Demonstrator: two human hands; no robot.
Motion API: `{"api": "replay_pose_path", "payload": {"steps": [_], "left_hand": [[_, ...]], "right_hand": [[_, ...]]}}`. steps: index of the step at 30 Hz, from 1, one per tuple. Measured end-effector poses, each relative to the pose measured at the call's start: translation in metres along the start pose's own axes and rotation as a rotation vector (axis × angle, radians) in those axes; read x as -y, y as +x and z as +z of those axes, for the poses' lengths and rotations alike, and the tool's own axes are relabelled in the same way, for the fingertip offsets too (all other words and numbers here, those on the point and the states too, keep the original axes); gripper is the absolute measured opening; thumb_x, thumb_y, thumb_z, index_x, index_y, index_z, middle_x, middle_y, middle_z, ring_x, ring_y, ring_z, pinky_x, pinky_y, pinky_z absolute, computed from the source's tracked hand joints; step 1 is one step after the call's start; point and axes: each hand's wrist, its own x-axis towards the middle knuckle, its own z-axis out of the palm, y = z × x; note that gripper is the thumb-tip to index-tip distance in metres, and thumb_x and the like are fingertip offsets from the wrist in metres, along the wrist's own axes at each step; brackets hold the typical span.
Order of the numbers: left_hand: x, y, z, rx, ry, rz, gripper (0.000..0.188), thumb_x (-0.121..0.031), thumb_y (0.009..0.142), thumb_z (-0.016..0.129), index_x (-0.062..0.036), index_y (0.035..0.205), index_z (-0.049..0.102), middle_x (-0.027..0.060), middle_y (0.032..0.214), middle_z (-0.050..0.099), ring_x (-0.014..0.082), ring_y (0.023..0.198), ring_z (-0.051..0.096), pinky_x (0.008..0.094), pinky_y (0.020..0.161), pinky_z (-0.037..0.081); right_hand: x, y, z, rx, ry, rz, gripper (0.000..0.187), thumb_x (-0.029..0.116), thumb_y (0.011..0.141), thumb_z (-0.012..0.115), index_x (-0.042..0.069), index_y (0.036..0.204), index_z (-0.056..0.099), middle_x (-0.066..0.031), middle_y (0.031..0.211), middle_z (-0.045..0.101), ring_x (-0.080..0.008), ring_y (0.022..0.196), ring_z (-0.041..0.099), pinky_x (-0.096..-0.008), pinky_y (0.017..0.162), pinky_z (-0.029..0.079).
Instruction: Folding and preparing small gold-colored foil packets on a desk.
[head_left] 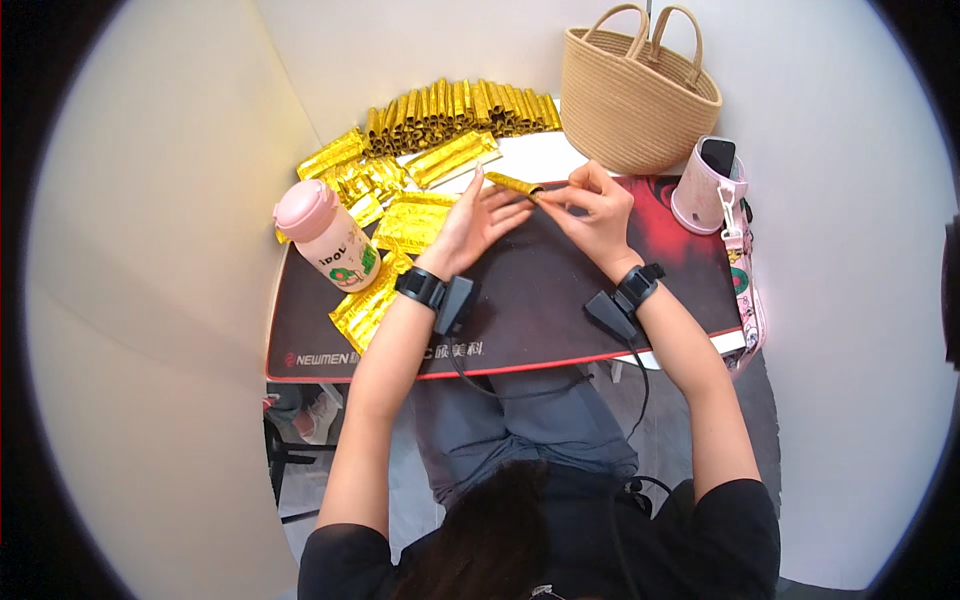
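In the head view, the right hand [600,215] pinches the near end of a thin gold roll [513,183] between thumb and forefinger, its other fingers curled in. The roll is held above the dark mat [560,290], slanting up and to the left, with its far end close to the left thumb. The left hand [467,232] is spread, palm turned upward and fingers stretched out just beneath the roll (whether they touch it, I cannot tell).

Beyond the hands, a dense heap of similar gold rolls [455,108] is stacked at the back of the white surface [535,158]. Flat gold foil pieces [415,222] lie scattered left of the left hand, some overlapping. A pale bottle [345,255] with a pink lid stands among them. At the back right, a woven basket [640,100] with two handles sits just beside the heap. Nearer on the right stands a pink holder [695,192] with a dark phone [718,155] in it; a patterned strap [741,285] hangs from its side.
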Motion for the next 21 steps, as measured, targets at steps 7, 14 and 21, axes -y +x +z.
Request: {"api": "replay_pose_path", "payload": {"steps": [7, 14, 21], "left_hand": [[0.003, 0.053, 0.009, 0.172, -0.61, 0.058, 0.055, -0.039, 0.101, 0.032, 0.0061, 0.132, 0.032, 0.0197, 0.131, 0.049, 0.0236, 0.108, 0.06, 0.0272, 0.079, 0.058], [0.019, 0.074, 0.0, 0.251, -0.527, 0.263, 0.054, -0.044, 0.1, 0.027, -0.0047, 0.137, 0.032, 0.014, 0.139, 0.043, 0.0246, 0.12, 0.051, 0.0417, 0.101, 0.043], [0.012, 0.058, 0.003, 0.232, -0.521, 0.367, 0.051, -0.041, 0.101, 0.026, -0.0072, 0.138, 0.031, 0.0139, 0.144, 0.037, 0.0273, 0.135, 0.033, 0.0402, 0.11, 0.034]], "right_hand": [[0.004, -0.008, 0.019, 0.192, 0.331, 0.214, 0.015, 0.015, 0.065, 0.081, 0.01, 0.075, 0.07, -0.0003, 0.073, 0.055, -0.0093, 0.059, 0.057, -0.0239, 0.058, 0.045], [-0.003, -0.018, 0.034, 0.14, 0.315, 0.261, 0.011, 0.006, 0.07, 0.071, 0.003, 0.074, 0.061, -0.007, 0.107, 0.054, -0.0163, 0.089, 0.061, -0.0294, 0.082, 0.049], [0.011, -0.015, 0.04, 0.227, 0.182, 0.209, 0.014, 0.018, 0.071, 0.071, 0.009, 0.073, 0.061, -0.0109, 0.141, 0.039, -0.028, 0.126, 0.043, -0.0389, 0.097, 0.042]]}}
